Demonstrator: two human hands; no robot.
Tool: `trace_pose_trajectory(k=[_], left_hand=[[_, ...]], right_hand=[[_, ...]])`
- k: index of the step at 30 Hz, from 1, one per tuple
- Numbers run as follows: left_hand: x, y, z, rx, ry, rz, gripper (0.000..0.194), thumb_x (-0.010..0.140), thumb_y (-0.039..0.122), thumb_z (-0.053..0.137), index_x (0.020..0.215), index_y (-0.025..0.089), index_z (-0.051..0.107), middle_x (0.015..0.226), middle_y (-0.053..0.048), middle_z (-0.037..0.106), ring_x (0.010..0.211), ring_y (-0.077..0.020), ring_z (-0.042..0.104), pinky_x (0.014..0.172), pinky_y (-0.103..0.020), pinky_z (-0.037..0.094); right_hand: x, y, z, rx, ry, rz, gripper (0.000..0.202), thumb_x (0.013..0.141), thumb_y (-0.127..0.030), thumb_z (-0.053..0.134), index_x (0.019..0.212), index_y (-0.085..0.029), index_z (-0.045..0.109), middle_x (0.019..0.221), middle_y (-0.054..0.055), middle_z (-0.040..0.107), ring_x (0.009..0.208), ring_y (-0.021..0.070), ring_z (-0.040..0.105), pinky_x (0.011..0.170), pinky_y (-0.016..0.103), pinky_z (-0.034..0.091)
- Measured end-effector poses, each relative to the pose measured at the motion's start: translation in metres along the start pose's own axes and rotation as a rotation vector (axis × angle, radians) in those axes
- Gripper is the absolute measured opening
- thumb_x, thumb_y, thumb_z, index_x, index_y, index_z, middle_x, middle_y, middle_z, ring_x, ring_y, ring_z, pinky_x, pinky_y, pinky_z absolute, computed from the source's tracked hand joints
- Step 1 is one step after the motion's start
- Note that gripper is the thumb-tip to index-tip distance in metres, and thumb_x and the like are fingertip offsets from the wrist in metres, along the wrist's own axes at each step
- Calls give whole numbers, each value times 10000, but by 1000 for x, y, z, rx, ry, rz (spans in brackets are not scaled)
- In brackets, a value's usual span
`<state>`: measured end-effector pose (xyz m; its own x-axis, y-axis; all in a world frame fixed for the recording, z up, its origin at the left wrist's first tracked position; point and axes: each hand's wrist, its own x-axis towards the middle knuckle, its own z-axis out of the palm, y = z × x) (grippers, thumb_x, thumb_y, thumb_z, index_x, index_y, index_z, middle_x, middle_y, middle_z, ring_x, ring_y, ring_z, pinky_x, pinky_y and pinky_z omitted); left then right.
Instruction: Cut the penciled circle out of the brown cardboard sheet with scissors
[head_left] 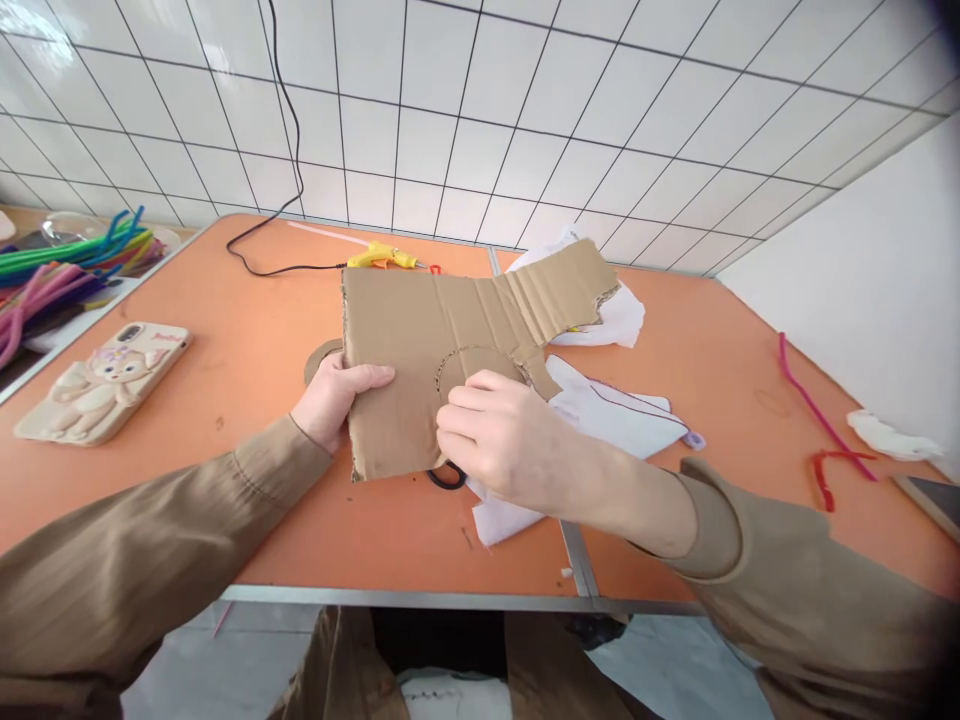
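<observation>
On worktop [262, 520], far left, phone [105, 385] laid flat. Cardboard sheet [397, 320] held above middle: left edge clasped by left hand [334, 400], thumb on top; gripped at circular cut [480, 356] by right hand [510, 435], fingers curled. White cloth [622, 410] partly covered. Far right, pink pipe cleaner [814, 395].

We note: left sleeve [165, 530] brown, stitched seam [245, 473] near its end; right sleeve [832, 580] matching, cuff [724, 530] wide, loose; brown trousers [330, 665] at near edge.
</observation>
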<state>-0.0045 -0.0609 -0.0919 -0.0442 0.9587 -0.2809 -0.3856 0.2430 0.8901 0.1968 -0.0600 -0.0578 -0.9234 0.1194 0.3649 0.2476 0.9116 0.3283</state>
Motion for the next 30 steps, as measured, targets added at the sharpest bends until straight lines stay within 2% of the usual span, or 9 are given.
trace_pose_trajectory(k=[2,4,9,11,14,19,25,28,30], left_hand=[[1,-1,0,10,9,-8,322,547,209,811,842,127,711,850,-120,755,870,-355,708,828,-491,582],[3,-1,-1,0,42,0,338,554,216,803,864,127,704,858,-130,752,878,-363,708,822,-494,586],[6,2,-3,-62,98,53,348,559,204,789,879,120,684,911,-149,745,945,-380,694,849,-501,587],[5,3,-4,-67,82,46,351,554,200,793,878,117,687,896,-145,744,949,-380,693,854,-503,585],[5,2,-5,-26,45,39,342,553,223,820,859,121,703,871,-131,746,922,-371,697,830,-494,587],[5,2,-6,33,19,55,305,560,237,840,821,134,720,861,-116,751,860,-337,707,764,-440,589],[4,-4,-4,90,-19,39,313,539,241,853,797,122,721,779,-107,744,721,-281,700,643,-357,560],[5,-5,-4,79,-29,14,296,545,232,845,787,122,714,766,-107,740,708,-278,699,641,-356,557],[8,-2,-6,43,12,40,319,545,225,839,820,125,711,788,-109,743,755,-292,704,666,-366,565]], right_hand=[[3,4,-3,62,-83,-26,335,797,47,455,550,-178,443,575,-17,417,589,141,262,566,295,248],[7,3,-5,9,-77,-42,339,788,57,449,546,-180,446,569,-17,427,581,141,267,592,301,276],[11,-10,3,-332,152,112,340,798,70,452,578,-182,512,548,-17,441,579,146,302,760,391,363],[11,-13,9,-369,218,142,327,784,60,467,571,-187,498,535,-14,431,570,148,312,719,384,365],[12,-14,15,-355,252,4,337,773,31,489,532,-198,433,503,-20,383,532,139,304,593,331,303],[21,-12,8,-350,19,-208,338,741,55,533,522,-180,429,502,-38,374,499,111,334,549,302,242],[47,-1,-4,-22,-540,-283,314,699,54,598,535,-183,473,506,-40,465,521,118,420,528,288,256],[52,-3,-3,12,-591,-243,318,709,4,628,515,-190,467,490,-41,488,518,122,426,541,297,273],[50,-7,0,-63,-519,-179,287,715,14,603,541,-186,494,526,-21,521,548,135,449,571,311,275]])
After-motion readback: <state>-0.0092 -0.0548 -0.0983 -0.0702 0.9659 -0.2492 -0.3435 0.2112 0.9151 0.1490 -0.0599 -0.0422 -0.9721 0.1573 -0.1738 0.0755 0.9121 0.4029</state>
